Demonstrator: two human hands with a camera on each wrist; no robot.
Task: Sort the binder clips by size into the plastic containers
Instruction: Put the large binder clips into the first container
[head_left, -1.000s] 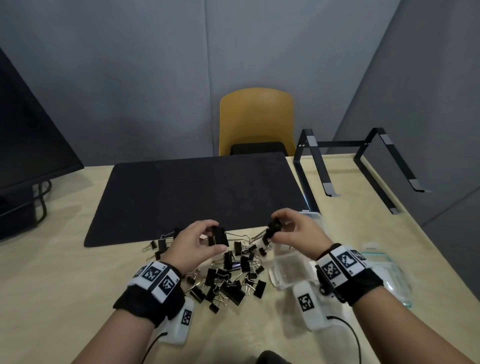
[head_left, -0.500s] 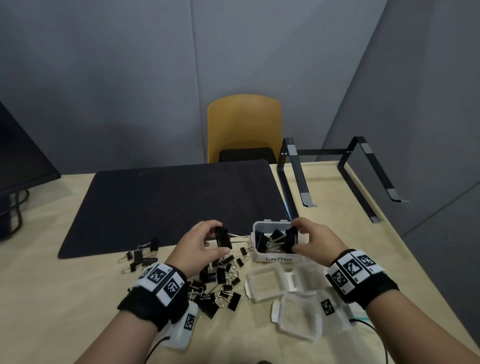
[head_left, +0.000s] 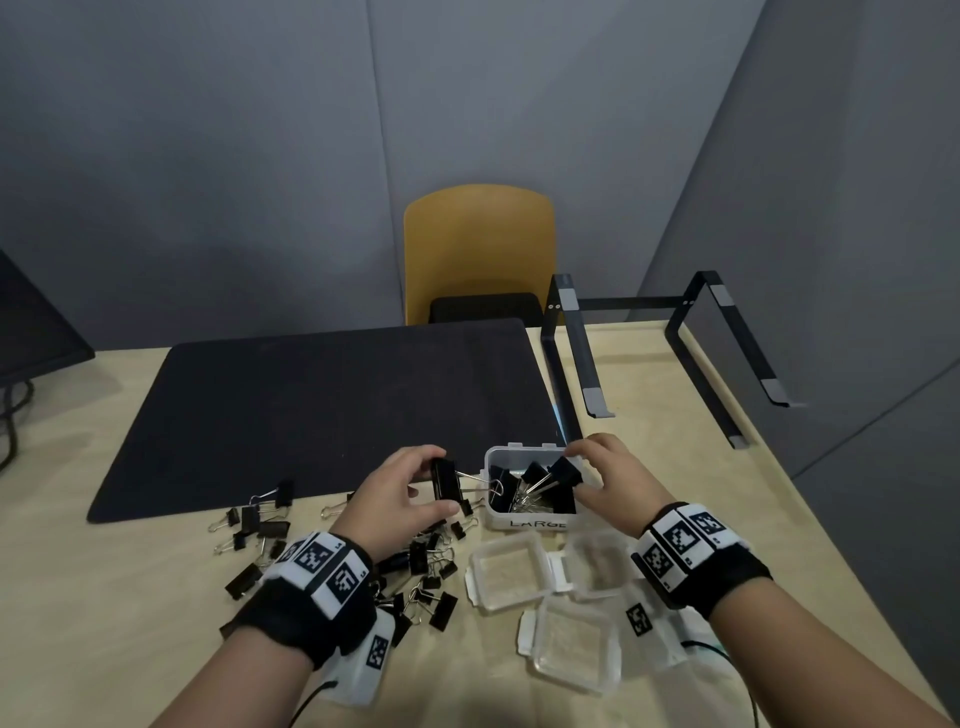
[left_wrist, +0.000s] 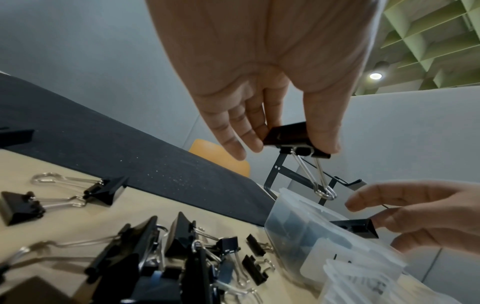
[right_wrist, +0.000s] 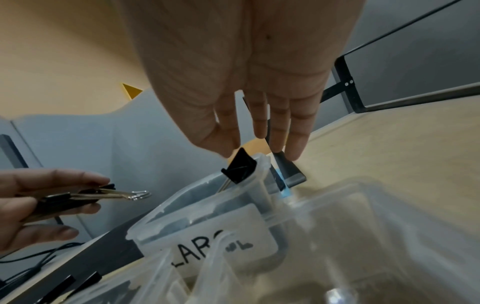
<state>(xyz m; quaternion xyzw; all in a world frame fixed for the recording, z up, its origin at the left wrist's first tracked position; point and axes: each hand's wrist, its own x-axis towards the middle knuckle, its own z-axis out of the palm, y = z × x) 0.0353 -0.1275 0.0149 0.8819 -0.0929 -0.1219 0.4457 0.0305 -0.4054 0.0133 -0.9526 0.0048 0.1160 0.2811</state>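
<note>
The left hand (head_left: 400, 493) pinches a large clip (head_left: 444, 480) between thumb and fingers, its wire handles pointing toward the box (head_left: 524, 522) labelled LARGE. The clip is held above the desk (head_left: 104, 649), just left of the box rim. The right hand (head_left: 608, 478) holds a second clip (head_left: 566, 473) at the box's right rim, over the clips already inside. Loose clips (head_left: 415, 566) lie on the desk below the left hand, at the mat's (head_left: 322, 405) near edge. Three clear containers (head_left: 509, 574) sit nearer the desk's front edge.
</note>
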